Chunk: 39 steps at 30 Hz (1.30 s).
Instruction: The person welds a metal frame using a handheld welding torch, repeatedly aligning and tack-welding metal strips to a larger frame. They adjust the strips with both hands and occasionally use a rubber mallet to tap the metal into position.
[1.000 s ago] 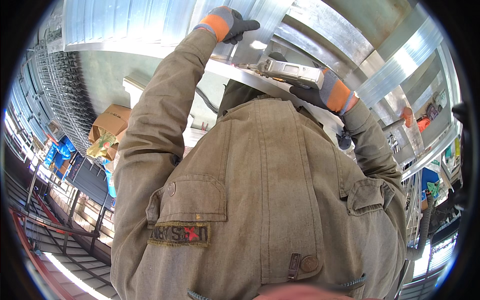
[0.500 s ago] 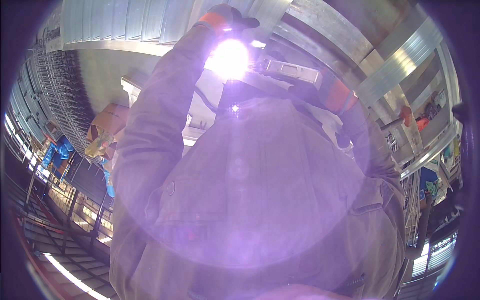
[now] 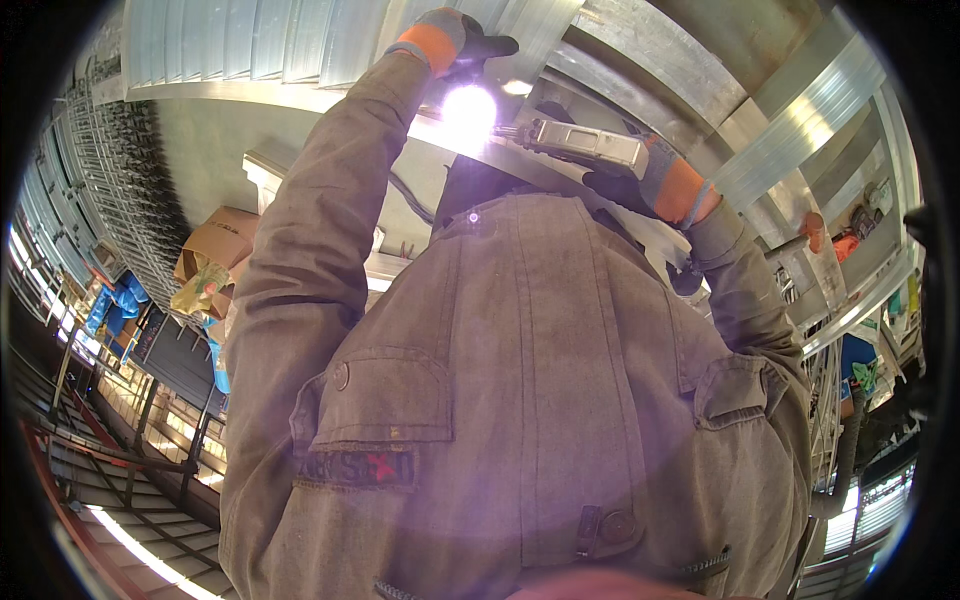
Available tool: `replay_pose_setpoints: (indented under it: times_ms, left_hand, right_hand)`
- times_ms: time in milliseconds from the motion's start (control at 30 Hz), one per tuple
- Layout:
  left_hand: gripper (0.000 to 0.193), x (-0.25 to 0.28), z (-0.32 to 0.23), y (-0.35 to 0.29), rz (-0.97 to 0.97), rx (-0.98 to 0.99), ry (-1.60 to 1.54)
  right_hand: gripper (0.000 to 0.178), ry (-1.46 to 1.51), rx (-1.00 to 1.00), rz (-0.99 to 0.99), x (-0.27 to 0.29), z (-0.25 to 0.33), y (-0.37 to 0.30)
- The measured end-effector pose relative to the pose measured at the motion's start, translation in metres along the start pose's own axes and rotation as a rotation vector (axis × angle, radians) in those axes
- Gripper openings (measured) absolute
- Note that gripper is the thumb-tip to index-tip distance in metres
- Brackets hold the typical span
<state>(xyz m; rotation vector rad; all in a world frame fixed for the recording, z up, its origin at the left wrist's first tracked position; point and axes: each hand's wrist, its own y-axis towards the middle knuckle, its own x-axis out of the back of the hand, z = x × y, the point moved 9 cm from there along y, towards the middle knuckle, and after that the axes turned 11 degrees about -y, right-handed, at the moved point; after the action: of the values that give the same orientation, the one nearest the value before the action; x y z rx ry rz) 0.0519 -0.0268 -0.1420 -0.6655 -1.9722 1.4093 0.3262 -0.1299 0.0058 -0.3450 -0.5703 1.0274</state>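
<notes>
My right hand [image 3: 662,182], in a grey and orange glove with dark fingers, is closed round a welding torch [image 3: 585,143]. The torch's tip points left into a blinding white arc [image 3: 468,113], which hides the metal right around it. At the top, my left hand [image 3: 452,42] wears a matching glove and rests by the ribbed aluminium panels [image 3: 300,45], just above the arc. One dark finger or thumb of it stretches to the right, and nothing shows in its grasp. Its other fingers are partly hidden.
Flat metal bars [image 3: 650,70] and a shiny strip [image 3: 800,115] lie at the upper right. A cardboard box [image 3: 218,240] stands at the left, near dense rows of metal parts [image 3: 130,170]. An orange-handled hammer-like tool [image 3: 812,232] lies at the right.
The purple glare over the view has faded, so jacket and gloves show more plainly. The arc still burns, and both hands have stayed almost where they were.
</notes>
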Motion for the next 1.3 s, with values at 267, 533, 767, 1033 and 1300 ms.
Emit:
replay_pose_setpoints:
  times_ms: [267,533,767,1033,1300]
  left_hand:
    - [0.057,0.001,-0.003,-0.011,-0.005,-0.068,-0.041]
    - [0.057,0.003,-0.005,-0.018,-0.012,-0.056,-0.074]
    - [0.057,0.01,-0.008,-0.026,-0.067,-0.072,-0.062]
    - [0.055,0.012,-0.007,-0.032,-0.061,-0.079,-0.126]
    - [0.057,0.01,-0.013,-0.04,-0.054,-0.097,-0.125]
  right_hand:
    - [0.042,0.017,0.082,-0.034,0.0,0.006,0.0]
    - [0.041,0.05,0.053,-0.054,0.003,0.002,0.0]
    - [0.045,0.058,0.041,0.002,0.005,0.003,-0.003]
    - [0.046,0.061,0.005,-0.043,0.011,0.01,-0.006]
    - [0.048,0.126,-0.03,-0.025,0.009,0.002,-0.009]
